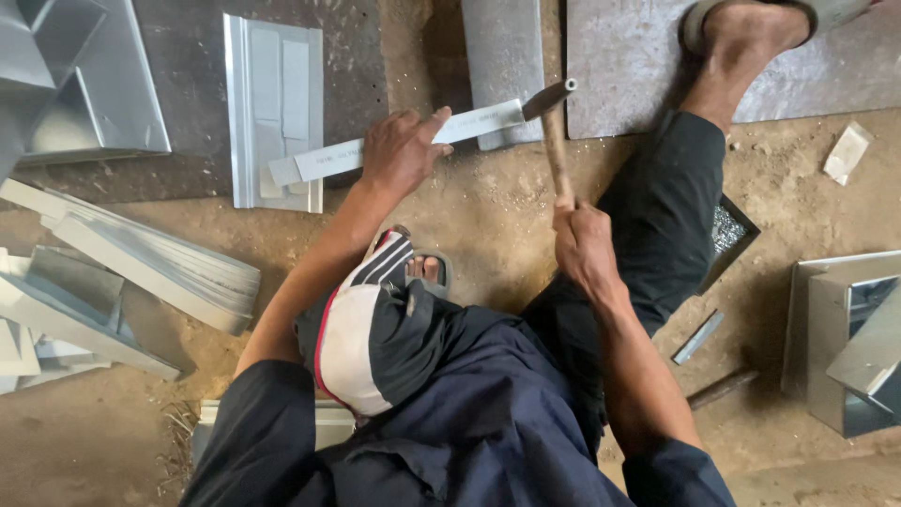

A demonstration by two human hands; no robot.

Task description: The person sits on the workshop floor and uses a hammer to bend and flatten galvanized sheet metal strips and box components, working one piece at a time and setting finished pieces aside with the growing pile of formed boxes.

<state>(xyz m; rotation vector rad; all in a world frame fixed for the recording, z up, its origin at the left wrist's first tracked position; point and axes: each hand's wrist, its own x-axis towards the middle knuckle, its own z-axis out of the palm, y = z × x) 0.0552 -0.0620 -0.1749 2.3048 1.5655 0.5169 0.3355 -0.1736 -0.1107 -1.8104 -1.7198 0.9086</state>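
My left hand (401, 150) presses down on a long narrow sheet-metal strip (479, 121) that lies across the dirt floor and onto a steel plate (502, 47). In my right hand (584, 242) is a hammer with a wooden handle (557, 150). Its dark metal head (549, 97) rests on the right end of the strip. I am crouched on the ground, my knees and sandalled foot (424, 270) below the strip.
A folded metal panel (277, 108) lies left of the strip. Stacked bent sheet pieces (160, 268) sit at the left, metal boxes (849, 338) at the right. My other foot (746, 33) rests on a big flat plate (629, 66). A small metal offcut (697, 336) lies by my right arm.
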